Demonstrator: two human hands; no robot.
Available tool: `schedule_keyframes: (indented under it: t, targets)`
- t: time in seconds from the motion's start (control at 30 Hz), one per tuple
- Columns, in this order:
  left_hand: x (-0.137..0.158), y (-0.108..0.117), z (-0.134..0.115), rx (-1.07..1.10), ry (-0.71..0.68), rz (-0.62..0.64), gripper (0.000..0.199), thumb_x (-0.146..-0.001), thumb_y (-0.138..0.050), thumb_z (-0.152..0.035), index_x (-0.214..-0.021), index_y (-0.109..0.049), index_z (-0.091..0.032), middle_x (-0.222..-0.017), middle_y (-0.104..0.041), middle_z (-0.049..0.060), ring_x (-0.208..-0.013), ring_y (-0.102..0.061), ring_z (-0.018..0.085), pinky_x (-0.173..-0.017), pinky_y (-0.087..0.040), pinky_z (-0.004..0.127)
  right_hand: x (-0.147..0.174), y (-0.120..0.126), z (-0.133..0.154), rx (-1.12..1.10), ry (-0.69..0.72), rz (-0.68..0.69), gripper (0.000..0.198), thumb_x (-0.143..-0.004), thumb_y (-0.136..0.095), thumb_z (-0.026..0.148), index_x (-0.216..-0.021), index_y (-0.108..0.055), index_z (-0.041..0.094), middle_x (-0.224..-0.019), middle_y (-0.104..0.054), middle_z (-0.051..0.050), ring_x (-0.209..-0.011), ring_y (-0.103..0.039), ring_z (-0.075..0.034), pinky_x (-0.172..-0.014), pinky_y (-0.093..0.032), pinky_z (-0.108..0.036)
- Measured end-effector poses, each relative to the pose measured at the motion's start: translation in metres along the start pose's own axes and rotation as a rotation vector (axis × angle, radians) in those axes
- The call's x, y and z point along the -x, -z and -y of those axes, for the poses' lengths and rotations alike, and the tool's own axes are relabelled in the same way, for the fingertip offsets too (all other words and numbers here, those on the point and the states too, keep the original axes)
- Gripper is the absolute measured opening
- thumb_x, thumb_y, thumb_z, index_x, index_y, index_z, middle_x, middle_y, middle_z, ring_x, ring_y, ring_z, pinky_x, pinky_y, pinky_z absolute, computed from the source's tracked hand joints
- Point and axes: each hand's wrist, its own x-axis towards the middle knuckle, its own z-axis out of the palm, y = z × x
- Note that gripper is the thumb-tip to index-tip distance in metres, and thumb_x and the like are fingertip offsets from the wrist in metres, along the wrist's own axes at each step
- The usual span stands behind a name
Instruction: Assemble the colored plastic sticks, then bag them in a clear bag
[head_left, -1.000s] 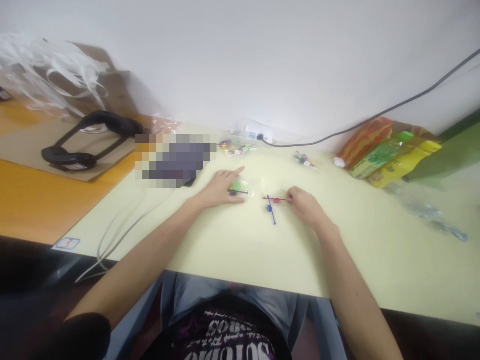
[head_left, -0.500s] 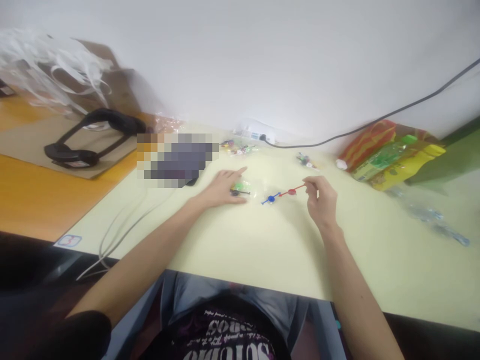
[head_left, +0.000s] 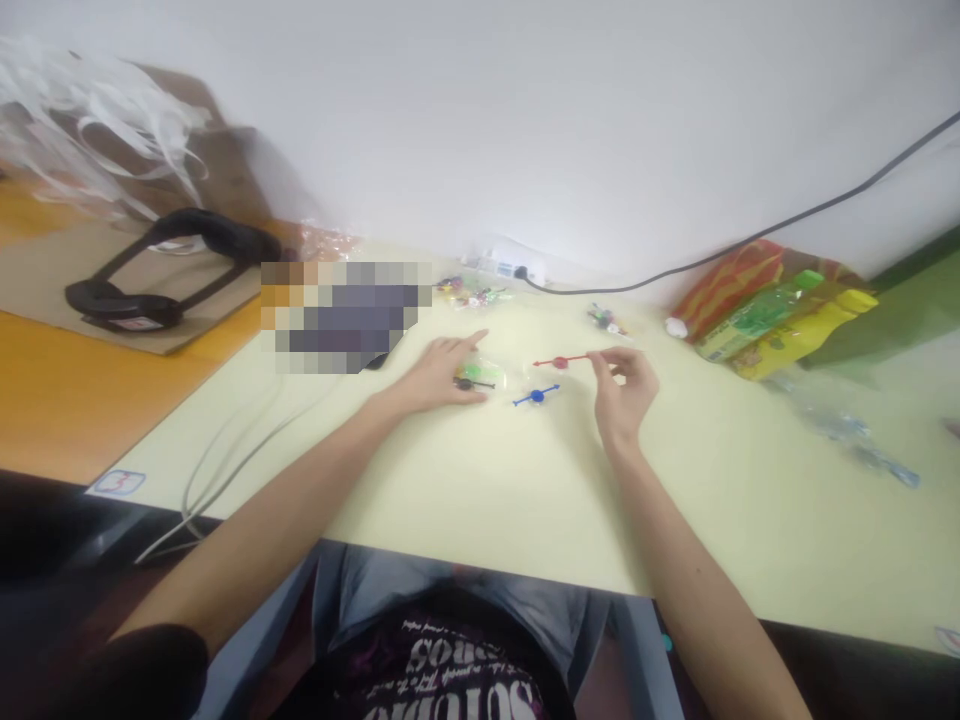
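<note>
My right hand (head_left: 627,385) pinches one end of a red arrow-shaped spinner pointer (head_left: 560,363), held out level to the left. A blue arrow pointer (head_left: 537,396) of the same kind lies on the table just below it. My left hand (head_left: 442,375) rests on the table with its fingers spread. Between its thumb and fingers lie a black pointer (head_left: 466,384) and a small clear bag with green pieces (head_left: 472,371). Whether the left hand touches them I cannot tell.
Near the wall lie small bags of coloured parts (head_left: 480,294) and another little cluster (head_left: 607,320). A black cable (head_left: 675,275) runs across the back. Snack packets (head_left: 787,335) stand at the right, a black headset-like frame (head_left: 172,270) at the left. White cables (head_left: 202,480) hang over the front-left edge.
My right hand has moved left and slightly up with the red pointer, whose tip is now above and apart from the blue one. The left hand stays about where it was.
</note>
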Motion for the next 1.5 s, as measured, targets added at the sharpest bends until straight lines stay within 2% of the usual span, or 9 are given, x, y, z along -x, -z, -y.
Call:
schedule_keyframes:
  t: [0.3, 0.53, 0.7, 0.87, 0.97, 1.07, 1.17, 1.33, 1.5]
  targets:
    - [0.001, 0.003, -0.006, 0.011, 0.024, 0.011, 0.108, -0.079, -0.079, -0.057, -0.167, -0.023, -0.030, -0.144, -0.058, 0.010, -0.138, -0.046, 0.037, -0.120, -0.032, 0.050, 0.007, -0.043, 0.011, 0.081, 0.171, 0.330, 0.018, -0.096, -0.064, 0.037, -0.086, -0.071, 0.024, -0.096, -0.079, -0.007, -0.097, -0.071, -0.026, -0.099, -0.047, -0.043]
    - [0.002, 0.002, -0.005, 0.005, 0.019, 0.006, 0.104, -0.079, -0.079, -0.055, -0.166, -0.027, -0.030, -0.148, -0.055, 0.010, -0.140, -0.044, 0.037, -0.120, -0.033, 0.049, 0.007, -0.052, 0.006, 0.153, 0.258, 0.656, 0.014, -0.095, -0.066, 0.028, -0.085, -0.075, 0.026, -0.105, -0.080, -0.004, -0.113, -0.068, -0.026, -0.111, -0.029, -0.050]
    - [0.001, 0.001, -0.004, -0.006, 0.026, 0.012, 0.106, -0.078, -0.080, -0.056, -0.166, -0.026, -0.031, -0.146, -0.056, 0.010, -0.137, -0.046, 0.036, -0.119, -0.034, 0.049, 0.009, -0.061, 0.013, 0.194, 0.312, 0.879, 0.018, -0.098, -0.058, 0.022, -0.098, -0.074, 0.029, -0.111, -0.080, -0.003, -0.139, -0.054, -0.029, -0.118, -0.012, -0.059]
    - [0.001, 0.002, -0.004, -0.006, 0.031, 0.011, 0.106, -0.079, -0.079, -0.057, -0.166, -0.025, -0.031, -0.147, -0.055, 0.010, -0.138, -0.045, 0.036, -0.119, -0.034, 0.049, -0.005, -0.031, 0.015, 0.206, 0.258, 0.773, 0.022, -0.102, -0.056, 0.035, -0.105, -0.077, 0.030, -0.118, -0.078, -0.006, -0.128, -0.059, -0.030, -0.113, -0.023, -0.056]
    - [0.001, 0.003, -0.004, -0.003, 0.030, 0.015, 0.106, -0.078, -0.080, -0.056, -0.166, -0.026, -0.032, -0.151, -0.053, 0.009, -0.140, -0.044, 0.037, -0.119, -0.033, 0.049, -0.009, -0.003, 0.010, 0.252, 0.229, 0.740, 0.030, -0.099, -0.060, 0.048, -0.094, -0.079, 0.025, -0.081, -0.075, -0.005, -0.085, -0.064, -0.024, -0.093, -0.041, -0.044]
    - [0.001, 0.003, -0.004, -0.003, 0.024, 0.017, 0.106, -0.078, -0.080, -0.056, -0.166, -0.026, -0.032, -0.152, -0.052, 0.009, -0.141, -0.043, 0.037, -0.120, -0.033, 0.050, 0.001, 0.009, 0.009, 0.197, 0.120, 0.919, 0.037, -0.096, -0.064, 0.056, -0.107, -0.079, 0.025, -0.053, -0.056, 0.004, -0.052, -0.049, -0.016, -0.064, -0.042, -0.032]
    - [0.001, 0.003, -0.004, -0.007, 0.037, 0.020, 0.106, -0.078, -0.080, -0.057, -0.166, -0.025, -0.032, -0.153, -0.051, 0.009, -0.141, -0.043, 0.037, -0.120, -0.033, 0.050, 0.018, 0.005, 0.017, 0.240, 0.194, 1.028, 0.030, -0.095, -0.068, 0.048, -0.115, -0.078, 0.027, -0.061, -0.064, 0.004, -0.056, -0.056, -0.016, -0.066, -0.044, -0.030]
    - [0.002, 0.002, -0.004, 0.004, 0.053, 0.010, 0.107, -0.078, -0.080, -0.058, -0.166, -0.024, -0.033, -0.154, -0.051, 0.009, -0.142, -0.042, 0.038, -0.119, -0.034, 0.051, 0.024, -0.003, 0.027, 0.323, 0.422, 1.013, 0.029, -0.103, -0.049, 0.028, -0.094, -0.077, 0.026, -0.084, -0.076, -0.003, -0.072, -0.067, -0.018, -0.071, -0.045, -0.030]
    - [0.001, 0.003, -0.005, -0.005, 0.039, 0.020, 0.107, -0.078, -0.079, -0.057, -0.166, -0.024, -0.032, -0.153, -0.051, 0.010, -0.142, -0.042, 0.037, -0.119, -0.033, 0.050, 0.014, 0.006, 0.017, 0.347, 0.313, 0.884, 0.024, -0.099, -0.059, 0.040, -0.106, -0.075, 0.024, -0.072, -0.071, -0.001, -0.063, -0.064, -0.018, -0.067, -0.045, -0.030]
